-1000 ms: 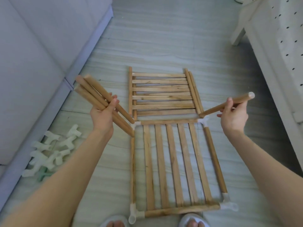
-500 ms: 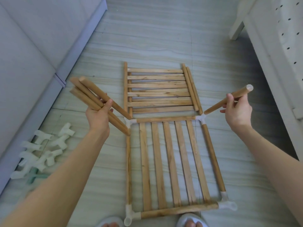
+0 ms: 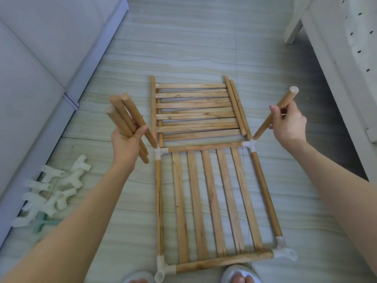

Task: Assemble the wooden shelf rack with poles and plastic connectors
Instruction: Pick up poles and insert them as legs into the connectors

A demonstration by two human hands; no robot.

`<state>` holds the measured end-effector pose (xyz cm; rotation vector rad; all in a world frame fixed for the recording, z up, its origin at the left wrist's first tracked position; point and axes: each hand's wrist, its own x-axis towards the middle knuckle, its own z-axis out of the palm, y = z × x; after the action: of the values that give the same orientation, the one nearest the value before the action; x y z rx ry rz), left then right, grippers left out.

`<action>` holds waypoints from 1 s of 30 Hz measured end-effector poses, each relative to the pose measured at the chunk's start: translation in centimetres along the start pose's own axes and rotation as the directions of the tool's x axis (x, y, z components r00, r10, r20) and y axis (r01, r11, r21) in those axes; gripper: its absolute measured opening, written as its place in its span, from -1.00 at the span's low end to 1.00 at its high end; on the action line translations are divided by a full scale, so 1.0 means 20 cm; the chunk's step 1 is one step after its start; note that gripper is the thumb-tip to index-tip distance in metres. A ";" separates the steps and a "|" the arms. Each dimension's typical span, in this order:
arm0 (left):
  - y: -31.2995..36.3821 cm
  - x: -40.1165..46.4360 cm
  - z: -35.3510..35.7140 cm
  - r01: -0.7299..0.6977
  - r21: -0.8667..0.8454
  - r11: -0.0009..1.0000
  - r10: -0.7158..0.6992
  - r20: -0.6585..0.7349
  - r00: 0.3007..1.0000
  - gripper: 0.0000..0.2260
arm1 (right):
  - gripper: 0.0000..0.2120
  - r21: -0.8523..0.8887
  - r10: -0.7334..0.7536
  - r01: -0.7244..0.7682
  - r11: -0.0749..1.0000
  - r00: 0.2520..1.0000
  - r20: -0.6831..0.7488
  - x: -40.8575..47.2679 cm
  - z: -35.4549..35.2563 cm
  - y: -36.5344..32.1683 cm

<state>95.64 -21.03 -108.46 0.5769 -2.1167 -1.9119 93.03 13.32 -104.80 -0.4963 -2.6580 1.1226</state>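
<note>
Right hand [image 3: 289, 123] grips one pole [image 3: 274, 114], its long axis tilted, lower end at the far-right connector [image 3: 250, 144] of the shelf frame [image 3: 206, 201] on the floor. Left hand [image 3: 127, 139] clasps spare poles [image 3: 128, 121] beside the far-left connector [image 3: 158, 153].

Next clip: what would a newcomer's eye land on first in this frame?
The slatted wooden frame lying flat on the floor in the centre, white plastic connectors at its corners. Next, the right hand gripping a single pole whose lower end meets the far right corner connector, while the left hand holds a bundle of poles. Spare connectors lie at left.
</note>
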 end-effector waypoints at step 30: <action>-0.12 0.08 0.06 0.071 0.194 0.978 -0.058 -0.074 0.996 -0.83 | -0.86 -0.011 0.049 -0.048 0.999 0.999 0.023 0.16 0.02 0.14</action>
<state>93.92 -20.82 -111.13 0.7481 -2.2848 -1.6987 90.54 16.07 -106.86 -0.5559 -2.6865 1.1354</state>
